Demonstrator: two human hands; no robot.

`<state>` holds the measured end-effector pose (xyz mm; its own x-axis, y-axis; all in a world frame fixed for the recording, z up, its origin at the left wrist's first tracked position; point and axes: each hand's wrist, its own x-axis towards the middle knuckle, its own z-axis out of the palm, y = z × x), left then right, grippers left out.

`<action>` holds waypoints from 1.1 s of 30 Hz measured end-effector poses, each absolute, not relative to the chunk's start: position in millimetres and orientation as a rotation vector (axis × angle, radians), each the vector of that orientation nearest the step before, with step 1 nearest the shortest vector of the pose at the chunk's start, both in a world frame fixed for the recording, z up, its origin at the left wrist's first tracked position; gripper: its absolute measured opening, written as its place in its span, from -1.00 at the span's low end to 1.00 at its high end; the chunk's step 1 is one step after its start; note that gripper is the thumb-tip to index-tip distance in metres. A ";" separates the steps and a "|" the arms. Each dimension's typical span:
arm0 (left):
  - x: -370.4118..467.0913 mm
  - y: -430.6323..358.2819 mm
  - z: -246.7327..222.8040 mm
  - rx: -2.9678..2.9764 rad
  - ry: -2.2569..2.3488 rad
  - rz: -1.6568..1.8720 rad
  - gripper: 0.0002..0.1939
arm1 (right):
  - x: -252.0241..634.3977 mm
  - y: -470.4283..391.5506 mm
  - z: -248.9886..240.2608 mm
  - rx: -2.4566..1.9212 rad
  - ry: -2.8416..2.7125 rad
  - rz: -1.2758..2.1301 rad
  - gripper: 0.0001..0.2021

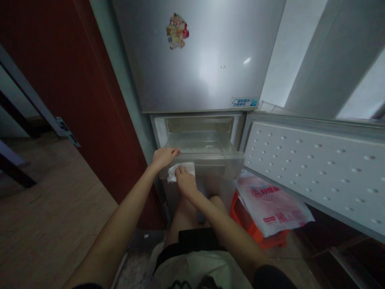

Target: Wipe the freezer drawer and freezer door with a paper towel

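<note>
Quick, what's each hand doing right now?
Left hand: at the clear drawer's top edge, near its left end; whether it grips can't be told.
Right hand: closed on a white wipe, against the drawer's front.

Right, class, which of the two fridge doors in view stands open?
The lower door, swung out to the right of the drawer, its dimpled inner side showing; the upper door, bearing the colourful sticker, is shut.
</note>
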<state>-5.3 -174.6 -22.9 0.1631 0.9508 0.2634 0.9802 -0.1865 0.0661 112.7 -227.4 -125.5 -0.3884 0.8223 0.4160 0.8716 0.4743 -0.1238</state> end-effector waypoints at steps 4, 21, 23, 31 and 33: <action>-5.0 -175.4 -22.0 -2.306 -1.939 -0.361 -0.40 | 112.0 -217.3 -121.1 -1.322 -2.343 -0.144 -0.73; -5.3 -174.5 -22.5 -2.288 -1.926 -0.342 -0.41 | 112.9 -222.5 -118.1 -1.300 -2.355 -0.143 -0.74; -5.0 -174.6 -21.8 -2.294 -1.926 -0.327 -0.40 | 110.8 -219.9 -120.8 -1.330 -2.356 -0.135 -0.74; -4.8 -175.6 -21.3 -2.302 -1.919 -0.334 -0.41 | 115.5 -221.8 -148.4 -1.416 -2.420 -0.103 -0.71; -5.0 -174.9 -22.1 -2.300 -1.920 -0.341 -0.42 | 118.5 -225.2 -144.0 -1.447 -2.392 -0.120 -0.70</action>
